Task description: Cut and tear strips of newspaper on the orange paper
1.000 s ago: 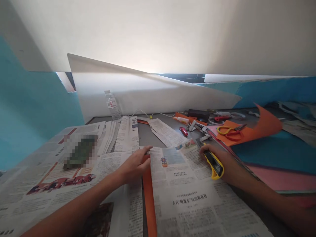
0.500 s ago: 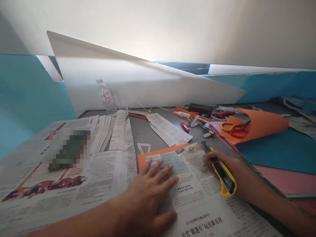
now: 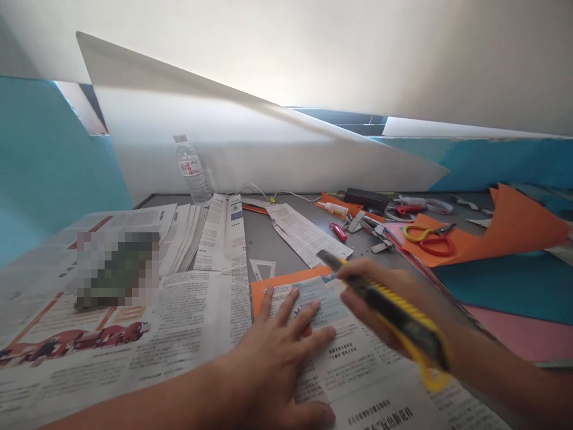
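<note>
- Newspaper sheets (image 3: pixel 147 322) cover most of the near tabletop, one large spread on the left and a smaller clipping (image 3: pixel 358 364) lying under both hands.
- Grey table (image 3: pixel 264 239) shows bare between the papers, with a white board propped along its far edge.
- Blue paper (image 3: pixel 501 286) and pink paper (image 3: pixel 528 328) lie stacked on the right side, with a curled orange sheet (image 3: pixel 514 227) above them.
- Orange card (image 3: pixel 286 279) sits beneath the clipping, its top edge and corner showing just past the fingertips.
- Left hand (image 3: pixel 277 358) lies flat and spread wide, palm down on the clipping, gripping nothing.
- Right hand (image 3: pixel 389 304) is closed around a yellow utility knife (image 3: pixel 394 310), raised above the clipping; the knife is blurred, so whether the blade is out is hard to say.
- Water bottle (image 3: pixel 193 170) stands upright at the far edge of the table, well apart from the hands.
- Scissors (image 3: pixel 430 239) with yellow and red handles rest on the orange sheet.
- Glue tube (image 3: pixel 333 208) lies near the back, just beside a small red tool (image 3: pixel 339 231).
</note>
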Available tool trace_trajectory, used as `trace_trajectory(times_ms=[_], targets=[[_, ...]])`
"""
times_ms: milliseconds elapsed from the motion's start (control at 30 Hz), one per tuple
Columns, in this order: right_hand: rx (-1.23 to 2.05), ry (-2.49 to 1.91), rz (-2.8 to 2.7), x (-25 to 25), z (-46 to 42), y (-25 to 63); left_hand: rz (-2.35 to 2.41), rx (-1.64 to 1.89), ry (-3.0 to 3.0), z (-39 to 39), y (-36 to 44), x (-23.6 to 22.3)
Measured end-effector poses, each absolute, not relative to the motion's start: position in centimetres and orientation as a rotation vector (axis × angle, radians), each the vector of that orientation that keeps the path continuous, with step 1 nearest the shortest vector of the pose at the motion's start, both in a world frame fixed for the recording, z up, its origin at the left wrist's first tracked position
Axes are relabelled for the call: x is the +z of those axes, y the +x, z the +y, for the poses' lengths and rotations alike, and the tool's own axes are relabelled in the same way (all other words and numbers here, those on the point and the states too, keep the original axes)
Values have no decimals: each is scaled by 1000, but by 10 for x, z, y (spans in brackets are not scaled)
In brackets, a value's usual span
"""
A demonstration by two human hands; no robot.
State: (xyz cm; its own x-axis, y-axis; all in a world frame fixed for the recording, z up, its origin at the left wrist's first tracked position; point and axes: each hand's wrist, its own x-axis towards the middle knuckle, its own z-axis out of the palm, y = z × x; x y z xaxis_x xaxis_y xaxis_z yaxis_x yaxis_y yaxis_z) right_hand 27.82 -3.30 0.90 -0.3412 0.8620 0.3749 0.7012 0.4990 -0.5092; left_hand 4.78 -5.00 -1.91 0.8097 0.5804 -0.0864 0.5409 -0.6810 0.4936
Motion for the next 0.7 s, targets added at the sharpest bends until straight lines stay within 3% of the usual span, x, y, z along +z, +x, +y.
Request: trace_trajectory(times_ms=[133, 300, 467, 700], targets=[[371, -1048, -2188, -31, -17, 250, 806, 128, 2522, -47, 51, -14], [518, -1148, -2076, -46, -9, 248, 1022, 178, 2555, -2, 29, -4], [621, -1193, -2045, -39, -9, 251, 1304, -177, 2448, 50, 2, 10], [692, -1092, -1987, -47, -6, 254, 1437, -627, 2194, 78, 23, 20]])
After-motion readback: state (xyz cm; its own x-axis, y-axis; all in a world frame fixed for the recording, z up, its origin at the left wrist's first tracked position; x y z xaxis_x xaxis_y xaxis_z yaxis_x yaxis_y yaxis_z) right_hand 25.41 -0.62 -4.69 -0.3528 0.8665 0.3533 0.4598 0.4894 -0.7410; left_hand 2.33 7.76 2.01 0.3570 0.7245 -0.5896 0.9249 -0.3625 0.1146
